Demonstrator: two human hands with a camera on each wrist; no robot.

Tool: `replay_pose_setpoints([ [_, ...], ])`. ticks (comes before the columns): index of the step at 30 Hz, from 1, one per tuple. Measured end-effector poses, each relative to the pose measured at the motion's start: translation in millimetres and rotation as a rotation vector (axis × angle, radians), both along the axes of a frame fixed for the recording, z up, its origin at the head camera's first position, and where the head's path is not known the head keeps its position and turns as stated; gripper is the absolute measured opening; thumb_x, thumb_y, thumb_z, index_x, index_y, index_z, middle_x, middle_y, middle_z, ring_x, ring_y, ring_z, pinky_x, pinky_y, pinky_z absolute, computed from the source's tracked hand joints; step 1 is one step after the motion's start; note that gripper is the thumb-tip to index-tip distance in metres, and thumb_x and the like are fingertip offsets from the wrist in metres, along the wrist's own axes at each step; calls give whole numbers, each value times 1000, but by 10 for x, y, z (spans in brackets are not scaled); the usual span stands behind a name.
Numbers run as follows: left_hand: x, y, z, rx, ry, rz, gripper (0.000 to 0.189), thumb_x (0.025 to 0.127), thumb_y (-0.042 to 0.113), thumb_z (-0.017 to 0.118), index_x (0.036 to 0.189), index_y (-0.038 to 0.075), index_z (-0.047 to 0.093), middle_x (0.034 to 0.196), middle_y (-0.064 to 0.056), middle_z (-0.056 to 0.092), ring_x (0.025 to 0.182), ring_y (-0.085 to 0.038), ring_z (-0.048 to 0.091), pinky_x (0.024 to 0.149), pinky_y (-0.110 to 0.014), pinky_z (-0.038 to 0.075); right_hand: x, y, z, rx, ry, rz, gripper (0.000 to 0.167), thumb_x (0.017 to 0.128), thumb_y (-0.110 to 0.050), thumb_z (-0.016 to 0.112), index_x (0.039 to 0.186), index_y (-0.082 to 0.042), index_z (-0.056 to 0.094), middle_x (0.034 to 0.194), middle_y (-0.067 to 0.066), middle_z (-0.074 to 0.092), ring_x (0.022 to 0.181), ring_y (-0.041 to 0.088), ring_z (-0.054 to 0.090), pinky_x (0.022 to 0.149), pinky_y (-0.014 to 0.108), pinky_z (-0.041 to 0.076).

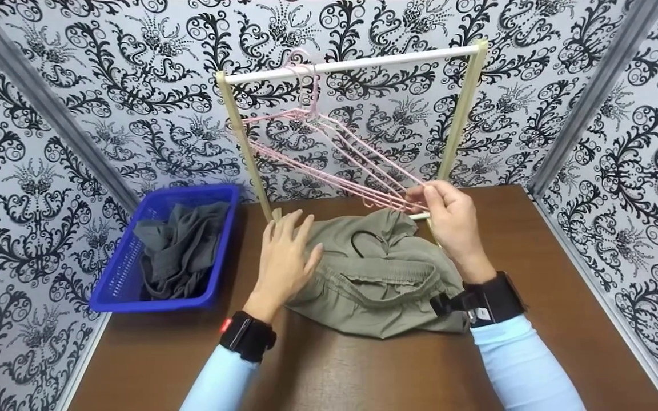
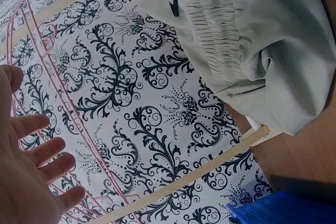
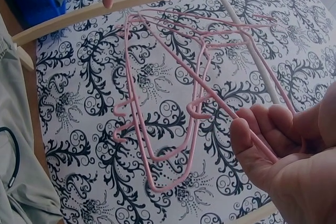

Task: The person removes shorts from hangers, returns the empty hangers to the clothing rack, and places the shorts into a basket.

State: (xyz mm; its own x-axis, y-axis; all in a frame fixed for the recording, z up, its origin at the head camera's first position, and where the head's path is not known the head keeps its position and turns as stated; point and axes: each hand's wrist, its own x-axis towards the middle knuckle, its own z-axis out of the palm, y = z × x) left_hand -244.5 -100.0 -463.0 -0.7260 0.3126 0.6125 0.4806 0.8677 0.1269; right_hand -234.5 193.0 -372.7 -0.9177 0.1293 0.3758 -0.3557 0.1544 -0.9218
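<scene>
Pink clothes hangers hang by their hooks from the white rod of a small rack. Fingers and thumb of my right hand pinch the right end of one hanger, also seen in the right wrist view, where the pinched hanger slants across the others. Olive-green elastic-waist pants or shorts lie crumpled on the table below, a dark cord loop showing near the waistband. My left hand hovers over the left side of this garment, its fingers spread and holding nothing.
A blue plastic basket stands on the left of the brown table with a dark grey garment in it. Pale wooden rack posts rise behind the work area. Patterned panels enclose the back and sides.
</scene>
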Motion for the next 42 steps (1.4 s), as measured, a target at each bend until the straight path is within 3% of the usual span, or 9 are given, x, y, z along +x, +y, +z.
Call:
replay_pose_setpoints([
  [9, 17, -4, 9, 3, -9, -5, 55, 99, 37, 59, 144, 4, 57, 146, -21, 53, 135, -42, 49, 118, -61, 28, -29, -117, 31, 17, -32, 36, 23, 106, 0, 47, 112, 10, 67, 110, 26, 70, 86, 19, 71, 79, 28, 60],
  [28, 30, -28, -6, -6, -26, 13, 55, 99, 39, 58, 144, 6, 57, 148, -20, 52, 137, -40, 48, 118, -60, 28, -110, -333, 44, -14, -2, 55, 24, 106, 3, 45, 107, 12, 67, 107, 29, 69, 88, 15, 70, 82, 28, 59],
  [35, 26, -26, -20, -4, -13, 11, 55, 99, 38, 59, 143, 5, 58, 147, -20, 53, 136, -40, 49, 117, -60, 29, -126, -360, 39, 34, -34, 63, 24, 106, 2, 45, 111, 11, 67, 110, 27, 69, 94, 26, 70, 84, 25, 58],
  [38, 27, -28, -21, -2, -11, 10, 55, 99, 38, 59, 142, 5, 59, 146, -20, 53, 136, -40, 49, 117, -60, 29, -130, -364, 26, 55, -60, 61, 24, 107, 0, 45, 112, 9, 67, 112, 24, 69, 95, 29, 69, 86, 29, 58],
  [42, 22, -30, -23, -2, -15, 10, 55, 99, 38, 59, 143, 5, 58, 146, -20, 53, 136, -40, 49, 118, -60, 29, -129, -374, 8, 64, -62, 65, 24, 107, 0, 45, 112, 9, 67, 112, 26, 69, 91, 23, 69, 88, 34, 59],
])
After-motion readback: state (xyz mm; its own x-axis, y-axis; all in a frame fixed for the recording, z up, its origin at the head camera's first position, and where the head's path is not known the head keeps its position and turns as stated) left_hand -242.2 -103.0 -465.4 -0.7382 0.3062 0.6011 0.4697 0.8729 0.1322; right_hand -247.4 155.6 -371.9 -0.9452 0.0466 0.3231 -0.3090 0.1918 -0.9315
